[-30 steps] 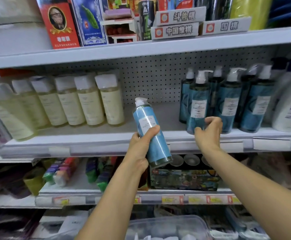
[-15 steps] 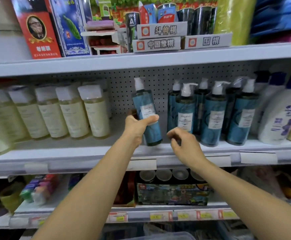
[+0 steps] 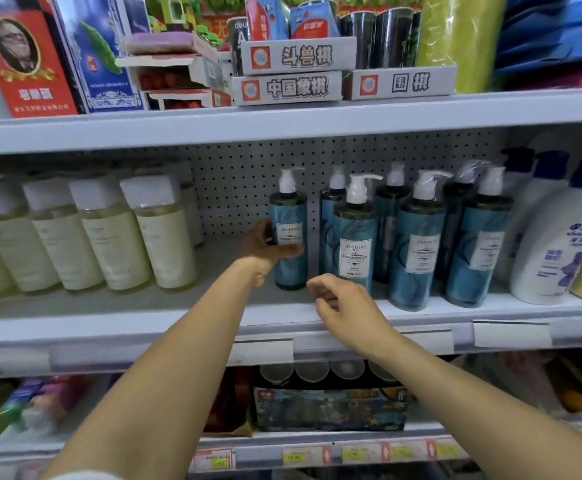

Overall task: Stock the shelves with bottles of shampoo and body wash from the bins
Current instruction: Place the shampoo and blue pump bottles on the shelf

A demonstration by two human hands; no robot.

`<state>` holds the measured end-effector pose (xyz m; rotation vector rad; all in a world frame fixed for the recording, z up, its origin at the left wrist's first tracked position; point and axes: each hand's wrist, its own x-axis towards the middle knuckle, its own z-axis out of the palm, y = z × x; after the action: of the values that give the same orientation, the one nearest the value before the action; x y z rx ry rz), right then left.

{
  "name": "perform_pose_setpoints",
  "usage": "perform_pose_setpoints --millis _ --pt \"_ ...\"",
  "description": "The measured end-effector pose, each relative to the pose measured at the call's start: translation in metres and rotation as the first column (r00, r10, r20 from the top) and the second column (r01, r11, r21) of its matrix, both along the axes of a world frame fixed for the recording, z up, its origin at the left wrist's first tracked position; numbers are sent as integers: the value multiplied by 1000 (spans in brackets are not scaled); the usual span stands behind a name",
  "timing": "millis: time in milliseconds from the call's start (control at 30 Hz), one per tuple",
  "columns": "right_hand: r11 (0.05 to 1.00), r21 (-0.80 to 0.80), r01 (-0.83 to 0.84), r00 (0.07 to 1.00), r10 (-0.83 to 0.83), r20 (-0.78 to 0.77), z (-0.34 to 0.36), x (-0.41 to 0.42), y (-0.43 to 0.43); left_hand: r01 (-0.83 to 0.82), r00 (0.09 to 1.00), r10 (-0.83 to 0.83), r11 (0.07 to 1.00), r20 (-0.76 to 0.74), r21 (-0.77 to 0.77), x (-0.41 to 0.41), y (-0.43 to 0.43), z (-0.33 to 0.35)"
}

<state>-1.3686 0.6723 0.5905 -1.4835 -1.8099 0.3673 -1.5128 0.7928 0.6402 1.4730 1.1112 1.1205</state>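
Note:
A teal pump bottle (image 3: pixel 289 226) with a white pump stands upright on the middle shelf (image 3: pixel 213 306), deep toward the pegboard. My left hand (image 3: pixel 265 245) grips it round the middle from the left. Just to its right stands a group of several matching teal pump bottles (image 3: pixel 417 244). My right hand (image 3: pixel 343 299) hovers over the shelf's front edge below those bottles, its fingers loosely curled and holding nothing.
Several pale yellow bottles (image 3: pixel 109 237) with white caps line the shelf's left part. White bottles (image 3: pixel 556 244) with blue caps stand at the right. Boxed games (image 3: pixel 296 88) sit on the shelf above; more goods (image 3: pixel 327 407) fill the shelf below.
My left hand carried the teal bottle up from in front of the shelf and onto it, deeper toward the pegboard. My right hand came off the front teal bottle and drew back to the shelf edge.

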Motion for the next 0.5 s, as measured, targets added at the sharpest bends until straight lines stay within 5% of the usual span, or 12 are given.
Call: perform_pose_setpoints --millis 500 --pt "998 -55 10 999 -13 -46 -8 -11 -3 40 999 -38 996 31 -81 0 -10 5"
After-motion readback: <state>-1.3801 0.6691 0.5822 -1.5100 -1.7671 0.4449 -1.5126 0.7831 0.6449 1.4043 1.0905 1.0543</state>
